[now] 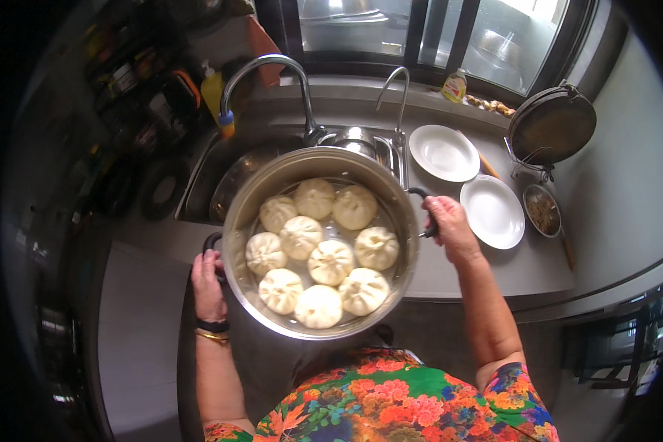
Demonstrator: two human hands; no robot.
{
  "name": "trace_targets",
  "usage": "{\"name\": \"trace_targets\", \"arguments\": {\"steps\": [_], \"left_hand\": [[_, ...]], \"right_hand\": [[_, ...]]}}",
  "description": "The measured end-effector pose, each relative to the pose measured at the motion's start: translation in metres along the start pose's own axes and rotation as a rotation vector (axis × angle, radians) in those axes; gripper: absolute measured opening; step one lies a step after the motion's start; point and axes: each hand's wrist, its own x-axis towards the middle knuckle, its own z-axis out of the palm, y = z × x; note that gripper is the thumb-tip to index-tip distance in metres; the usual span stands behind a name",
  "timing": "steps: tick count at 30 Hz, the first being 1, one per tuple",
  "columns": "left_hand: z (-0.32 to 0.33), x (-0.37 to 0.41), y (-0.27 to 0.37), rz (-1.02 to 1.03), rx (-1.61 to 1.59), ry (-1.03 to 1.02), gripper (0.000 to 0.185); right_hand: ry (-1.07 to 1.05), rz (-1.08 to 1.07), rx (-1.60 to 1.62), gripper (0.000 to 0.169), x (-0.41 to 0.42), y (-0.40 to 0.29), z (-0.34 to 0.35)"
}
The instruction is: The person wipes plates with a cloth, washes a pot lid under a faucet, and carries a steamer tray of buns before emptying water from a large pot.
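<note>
A large metal steamer pot (320, 157) hangs between my two hands in front of my body, partly over the counter's front edge. Several pleated white steamed buns (331, 262) sit inside on its floor, some touching. My left hand (209, 282) grips the black handle on the left side, and a black band and a gold bangle circle that wrist. On the other side, my right hand (448, 226) is wrapped around the right black handle (432, 218). The pot hides part of the sink behind it.
Behind the pot lies a metal sink (199, 193) with a tall curved faucet (265, 58) and a thinner tap (403, 96). Two white plates (445, 153) (492, 212) rest on the right counter (436, 271). Further right are a bowl of food (541, 210) and an upright round dark pan (552, 126).
</note>
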Motion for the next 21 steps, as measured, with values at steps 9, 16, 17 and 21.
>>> {"name": "trace_targets", "arguments": {"steps": [9,16,17,21], "left_hand": [[-0.012,0.008,0.008,-0.182,-0.039,-0.232,0.019],[-0.018,0.014,0.012,-0.224,0.018,-0.288,0.019],[-0.019,0.014,0.012,-0.233,0.016,-0.294,0.019],[-0.020,0.011,0.008,-0.218,0.086,-0.303,0.026]], "right_hand": [[0.188,0.034,-0.242,0.026,-0.003,-0.010,0.018],[0.245,0.065,-0.255,0.025,-0.001,-0.008,0.027],[0.244,0.069,-0.254,0.025,-0.001,-0.011,0.029],[0.248,0.038,-0.296,0.025,0.004,-0.009,0.025]]}}
